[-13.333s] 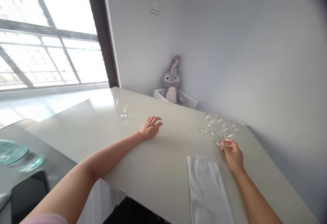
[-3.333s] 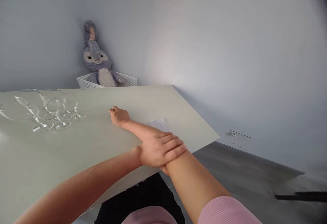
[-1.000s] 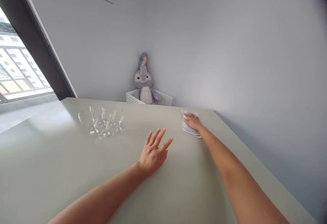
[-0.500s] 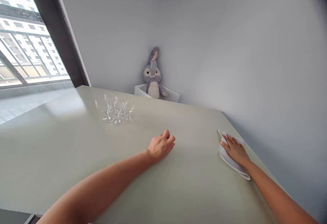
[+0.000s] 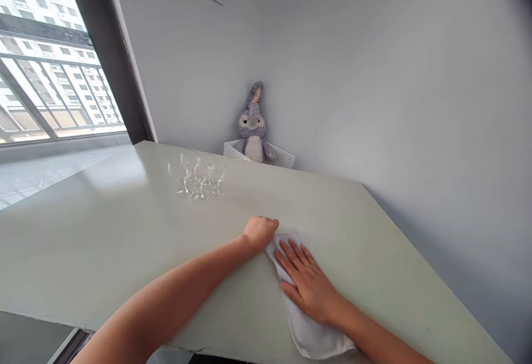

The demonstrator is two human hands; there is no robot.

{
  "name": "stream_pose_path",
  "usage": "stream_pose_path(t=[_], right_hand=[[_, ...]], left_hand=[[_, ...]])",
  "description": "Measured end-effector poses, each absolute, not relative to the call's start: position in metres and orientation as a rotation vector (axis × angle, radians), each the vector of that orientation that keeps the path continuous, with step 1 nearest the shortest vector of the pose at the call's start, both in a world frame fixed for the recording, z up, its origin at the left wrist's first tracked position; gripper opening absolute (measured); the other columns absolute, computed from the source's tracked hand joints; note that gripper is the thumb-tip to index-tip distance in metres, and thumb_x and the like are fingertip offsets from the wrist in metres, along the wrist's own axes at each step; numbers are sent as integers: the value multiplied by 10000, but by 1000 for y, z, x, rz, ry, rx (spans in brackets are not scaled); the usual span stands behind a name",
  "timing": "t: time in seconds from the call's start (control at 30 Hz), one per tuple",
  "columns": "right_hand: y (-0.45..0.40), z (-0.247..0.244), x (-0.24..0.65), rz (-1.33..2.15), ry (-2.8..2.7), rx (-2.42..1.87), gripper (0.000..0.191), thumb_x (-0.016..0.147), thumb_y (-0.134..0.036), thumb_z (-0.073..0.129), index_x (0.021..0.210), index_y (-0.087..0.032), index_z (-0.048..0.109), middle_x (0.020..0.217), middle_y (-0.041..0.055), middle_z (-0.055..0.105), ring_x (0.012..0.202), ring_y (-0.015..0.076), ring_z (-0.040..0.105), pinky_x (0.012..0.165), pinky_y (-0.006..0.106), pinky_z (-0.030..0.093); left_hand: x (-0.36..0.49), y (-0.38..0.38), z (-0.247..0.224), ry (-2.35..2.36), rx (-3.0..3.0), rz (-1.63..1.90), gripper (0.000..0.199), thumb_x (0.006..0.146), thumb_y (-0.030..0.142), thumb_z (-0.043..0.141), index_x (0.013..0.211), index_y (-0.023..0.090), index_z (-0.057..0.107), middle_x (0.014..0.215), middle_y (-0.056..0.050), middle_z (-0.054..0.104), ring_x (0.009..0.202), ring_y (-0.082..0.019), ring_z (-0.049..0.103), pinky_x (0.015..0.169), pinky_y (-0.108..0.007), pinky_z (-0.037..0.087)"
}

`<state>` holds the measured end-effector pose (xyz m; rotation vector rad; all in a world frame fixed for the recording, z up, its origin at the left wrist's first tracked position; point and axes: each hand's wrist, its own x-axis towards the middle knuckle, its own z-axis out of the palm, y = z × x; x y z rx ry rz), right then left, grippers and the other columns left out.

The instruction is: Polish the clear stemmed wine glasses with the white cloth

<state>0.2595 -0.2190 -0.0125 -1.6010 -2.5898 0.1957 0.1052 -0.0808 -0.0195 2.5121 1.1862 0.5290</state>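
Observation:
A white cloth (image 5: 310, 333) lies flat on the pale green tabletop (image 5: 187, 231). My right hand (image 5: 310, 283) rests on it with the fingers stretched out, pressing it against the surface. Close to the cloth's upper left corner is my left hand (image 5: 261, 232), curled into a fist on the table, with nothing visible in it. Several clear stemmed glasses (image 5: 200, 178) stand upright in a cluster farther back on the left, apart from both hands.
A grey plush rabbit (image 5: 253, 131) sits in a white perforated basket (image 5: 285, 159) beyond the far table edge, in the wall corner. The wall (image 5: 394, 87) borders the right side. At left is a window with a dark frame (image 5: 112, 48).
My right hand has slid the cloth from the right edge leftward and nearer to me, up beside my left hand. The left hand's fingers have curled in more. The view has shifted slightly.

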Motion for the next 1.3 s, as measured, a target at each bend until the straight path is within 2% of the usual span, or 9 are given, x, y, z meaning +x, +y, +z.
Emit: stream_pose_path(t=[0.23,0.4,0.53,0.67,0.83,0.97,1.1,1.2,1.3], right_hand=[[-157,-10,236,330,-2651,-1341,653,863,-508,332,1407,-227,106,1453,39,204,1338,217,129,1086,421,124],[-101,-20,255,135,-2441,-1503,578,862,-466,358,1338,-140,329,1376,111,362,1259,218,324,1029,382,264],[-82,-19,277,-260,-2143,-1824,382,862,-370,381,1076,-133,591,1262,137,472,1153,267,409,931,399,329],[-87,-15,294,-484,-1994,-2044,368,881,-369,336,872,-178,651,1055,119,573,968,267,487,805,406,342],[-100,-12,298,-384,-1999,-2133,477,890,-476,249,946,-184,622,993,111,570,894,237,504,701,341,359],[-101,-11,294,-322,-1979,-2208,510,816,-572,370,1043,-167,580,1069,134,540,954,268,483,694,336,378],[-100,-15,292,-211,-1957,-2187,315,840,-413,420,970,-191,601,1037,103,552,915,226,515,661,284,391],[-97,-19,295,-66,-1878,-2061,238,853,-271,381,869,-216,613,951,56,586,848,181,543,654,252,386],[-90,-21,301,247,-1589,-1887,269,843,-352,390,791,-197,604,750,38,606,691,188,557,606,273,395]], left_hand=[[90,-58,-14,1600,1869,1260,167,827,304,399,706,194,431,623,28,433,579,-102,435,595,-220,373],[74,-36,-16,1800,1215,1649,220,814,372,440,938,204,371,882,-23,397,764,-121,461,708,-278,417],[63,-27,-19,1816,922,1668,326,796,431,462,1021,209,382,895,-37,397,777,-148,493,689,-327,438],[56,-21,-19,1764,865,1662,486,772,463,499,1164,217,352,952,-61,451,809,-159,527,699,-326,448],[48,-9,-17,1669,936,1668,613,736,397,577,1254,201,312,984,-72,521,763,-147,559,723,-299,448],[48,-2,-16,1600,976,1668,617,729,388,584,1260,216,322,1070,-81,520,714,-129,561,675,-271,446],[50,1,-18,1558,1000,1689,625,722,376,586,1267,259,301,1183,-67,464,688,-89,542,608,-224,426],[51,-1,-20,1560,1061,1650,566,723,401,573,1222,243,359,1056,-42,529,637,-85,522,560,-213,406],[54,-7,-21,1609,1204,1536,473,742,442,533,1148,221,436,823,-9,567,588,-111,511,559,-238,406]])
